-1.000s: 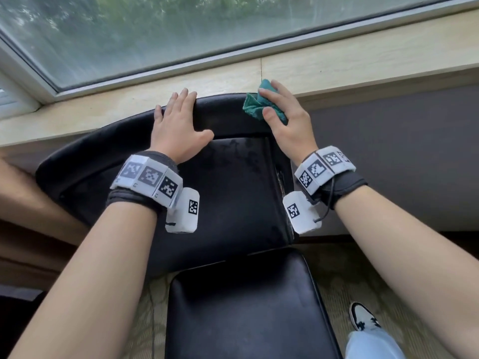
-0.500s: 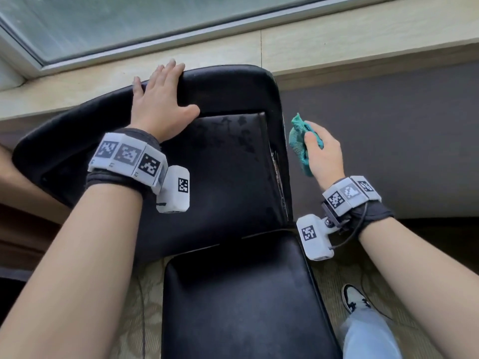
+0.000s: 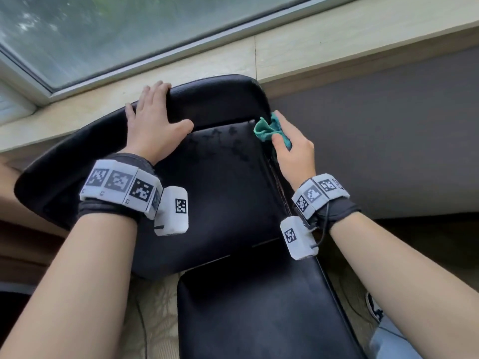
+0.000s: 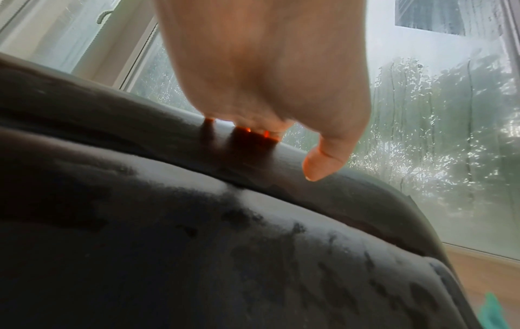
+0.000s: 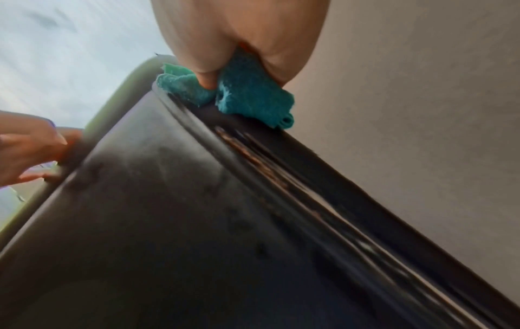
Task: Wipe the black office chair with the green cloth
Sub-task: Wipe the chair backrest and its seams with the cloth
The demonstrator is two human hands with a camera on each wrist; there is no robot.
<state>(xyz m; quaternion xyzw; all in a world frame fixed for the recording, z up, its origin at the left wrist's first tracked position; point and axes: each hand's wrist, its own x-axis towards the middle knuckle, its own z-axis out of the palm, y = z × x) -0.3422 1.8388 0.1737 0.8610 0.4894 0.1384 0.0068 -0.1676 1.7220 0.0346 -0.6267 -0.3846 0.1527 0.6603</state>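
The black office chair's backrest leans toward the windowsill, with its seat nearest me. My left hand lies flat on the top of the backrest, fingers reaching over the upper edge and thumb spread; the left wrist view shows the same hand on the chair. My right hand pinches the bunched green cloth between thumb and fingers against the backrest's upper right edge. In the right wrist view the cloth touches the worn seam of the chair.
A pale windowsill and a wet window run behind the chair. A grey wall stands close on the right. Patterned carpet lies below, and a shoe shows at the lower right.
My right hand, with the cloth, went down off the top right corner along the chair's right side, then came back up onto the backrest's right edge. The left hand stayed on top.
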